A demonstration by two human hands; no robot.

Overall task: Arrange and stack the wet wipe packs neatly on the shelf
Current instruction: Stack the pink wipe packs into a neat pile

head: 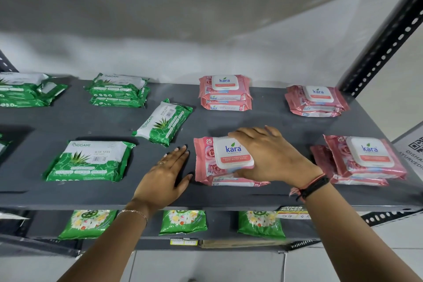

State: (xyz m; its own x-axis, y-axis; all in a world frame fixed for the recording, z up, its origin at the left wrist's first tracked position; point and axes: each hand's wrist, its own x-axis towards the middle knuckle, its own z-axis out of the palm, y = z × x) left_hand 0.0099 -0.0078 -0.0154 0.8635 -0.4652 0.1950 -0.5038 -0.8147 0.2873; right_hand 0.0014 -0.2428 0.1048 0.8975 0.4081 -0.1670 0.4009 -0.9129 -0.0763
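Squaring the top pink pack (225,158) over the one beneath it is the step in hand, as I judge it. The right hand (272,155) lies over the pack's right side, its fingers (249,131) spread across the far edge and the thumb tucked at the near edge, gripping the pack between them. The left hand (166,176) rests flat on the shelf (68,121) at the pack's nine o'clock, fingers loosely spread and apart from the wrapper, holding nothing.

To do it well, bring the left palm against the stack's left edge as a stop and nudge the top pack until its edges line up with the lower one, whose near strip pokes out towards five o'clock.

This pack sits near the shelf's front edge, just right of centre. It is a soft pink foil wrapper printed with roses, with a white hinged lid reading "kara". Similar pink stacks lie at twelve, two and three o'clock of it; a skewed green pack (163,121) lies at ten o'clock.
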